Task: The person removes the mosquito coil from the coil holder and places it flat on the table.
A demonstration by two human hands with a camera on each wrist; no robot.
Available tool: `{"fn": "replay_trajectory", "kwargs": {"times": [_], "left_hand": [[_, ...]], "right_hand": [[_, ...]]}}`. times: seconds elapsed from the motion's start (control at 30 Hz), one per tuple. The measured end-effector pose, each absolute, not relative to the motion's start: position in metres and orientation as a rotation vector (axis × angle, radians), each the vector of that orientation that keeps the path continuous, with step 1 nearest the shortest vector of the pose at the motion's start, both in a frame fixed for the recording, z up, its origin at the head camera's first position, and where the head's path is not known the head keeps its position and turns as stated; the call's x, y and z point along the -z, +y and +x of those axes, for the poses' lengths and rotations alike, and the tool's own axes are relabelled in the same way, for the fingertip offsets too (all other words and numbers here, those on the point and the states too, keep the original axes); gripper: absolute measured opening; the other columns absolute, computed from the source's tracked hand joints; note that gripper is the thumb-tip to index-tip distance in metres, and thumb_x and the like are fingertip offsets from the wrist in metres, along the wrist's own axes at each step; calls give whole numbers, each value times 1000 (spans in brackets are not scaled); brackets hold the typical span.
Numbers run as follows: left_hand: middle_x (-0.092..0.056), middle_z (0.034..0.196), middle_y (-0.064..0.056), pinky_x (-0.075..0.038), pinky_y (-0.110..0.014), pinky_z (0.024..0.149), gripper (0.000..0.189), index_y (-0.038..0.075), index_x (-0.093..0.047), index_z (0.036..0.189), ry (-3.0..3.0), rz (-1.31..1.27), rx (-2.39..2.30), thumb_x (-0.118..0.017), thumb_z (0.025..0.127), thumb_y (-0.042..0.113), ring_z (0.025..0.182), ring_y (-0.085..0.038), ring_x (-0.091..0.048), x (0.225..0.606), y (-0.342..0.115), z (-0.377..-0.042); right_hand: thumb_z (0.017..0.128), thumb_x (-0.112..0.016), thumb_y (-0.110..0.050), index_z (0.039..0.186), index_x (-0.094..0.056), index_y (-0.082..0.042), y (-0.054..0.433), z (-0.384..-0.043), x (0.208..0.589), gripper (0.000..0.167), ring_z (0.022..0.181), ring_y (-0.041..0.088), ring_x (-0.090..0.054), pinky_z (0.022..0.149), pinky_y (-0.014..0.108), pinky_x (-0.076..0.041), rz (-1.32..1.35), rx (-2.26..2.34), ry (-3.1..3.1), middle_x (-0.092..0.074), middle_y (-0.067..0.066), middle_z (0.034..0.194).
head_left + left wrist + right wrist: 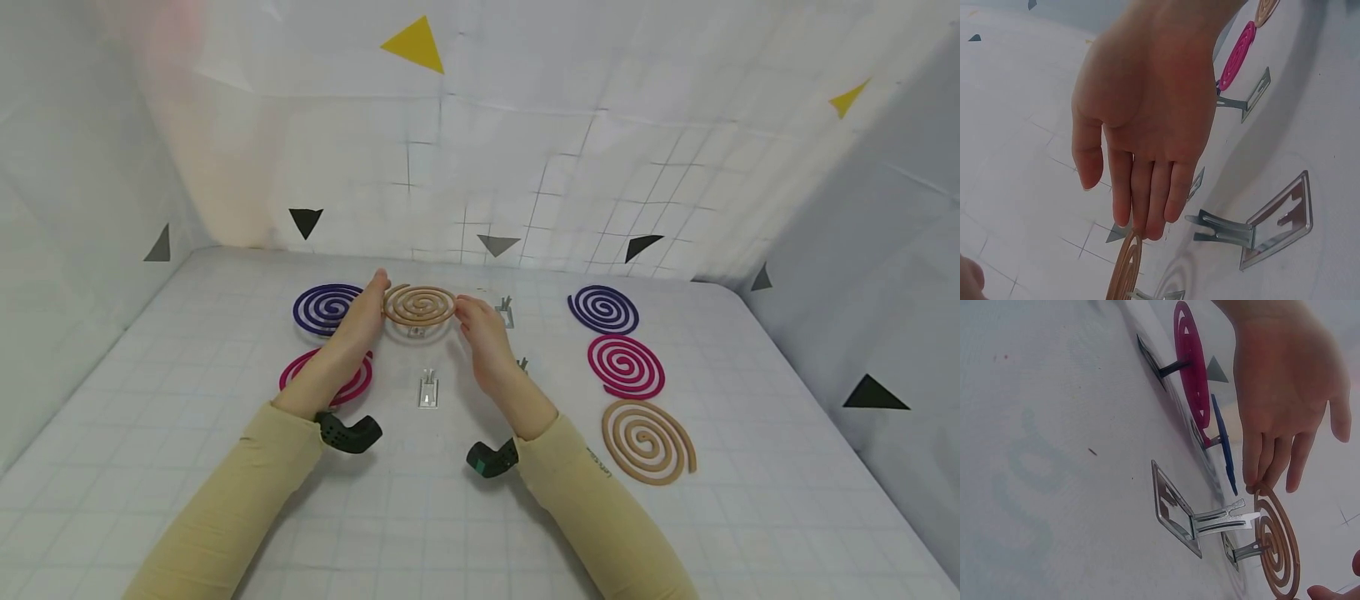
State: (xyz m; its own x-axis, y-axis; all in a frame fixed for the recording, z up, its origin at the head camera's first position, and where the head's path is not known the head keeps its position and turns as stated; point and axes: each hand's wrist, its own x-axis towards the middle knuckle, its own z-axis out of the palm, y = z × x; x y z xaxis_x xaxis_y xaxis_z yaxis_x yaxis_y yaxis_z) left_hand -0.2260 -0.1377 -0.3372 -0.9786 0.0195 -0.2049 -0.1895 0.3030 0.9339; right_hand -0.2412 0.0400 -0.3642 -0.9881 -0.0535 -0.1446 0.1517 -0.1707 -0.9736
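Note:
A tan mosquito coil (420, 306) lies flat on a small metal stand (1247, 551), raised above the table. My left hand (365, 315) is at the coil's left edge, with straight fingers in the left wrist view and fingertips right at the rim. On the opposite side my right hand (483, 337) has its fingertips at the coil's right edge, fingers extended. In the right wrist view the coil (1280, 550) sits between the right fingers and part of the left hand (1335, 592).
Left of the hands, a dark blue coil (315, 310) and a pink coil (356, 387) rest on stands. Bare metal stands (428, 392) stand in the middle. At right lie blue (603, 310), pink (626, 367) and tan coils (648, 442). White sheeting (337, 167) encloses the table.

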Motion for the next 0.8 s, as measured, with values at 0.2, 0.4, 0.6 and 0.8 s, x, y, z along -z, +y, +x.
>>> {"fn": "replay_trajectory", "kwargs": {"times": [0.2,0.4,0.6,0.8], "left_hand": [[-8,169,-7,-3,-37,127,76,7,-20,160,2364,-171,-1795,-13,104,58,156,-20,-3,336,-135,-228],[-10,169,-7,-10,-34,127,74,6,-21,159,2361,-159,-1830,-14,105,56,155,-18,-6,334,-133,-227],[-11,168,-7,-12,-34,126,74,4,-17,159,2345,-143,-1876,-15,106,55,155,-18,-6,333,-131,-226],[-13,168,-10,-15,-34,126,73,1,-17,159,2310,-123,-1949,-16,107,53,155,-18,-9,332,-128,-224]], "right_hand": [[104,-47,-17,144,-45,7,41,-241,364,46,143,28,-41,122,38,-29,112,2309,1915,-46,19,150],[104,-46,-17,143,-45,6,43,-241,362,46,143,27,-41,122,37,-29,109,2316,1914,-47,18,150],[105,-46,-18,144,-45,6,44,-241,360,46,143,26,-41,122,37,-28,103,2320,1906,-47,16,149],[105,-46,-17,144,-44,7,47,-245,358,46,143,26,-41,123,37,-27,113,2372,1871,-47,17,150]]}}
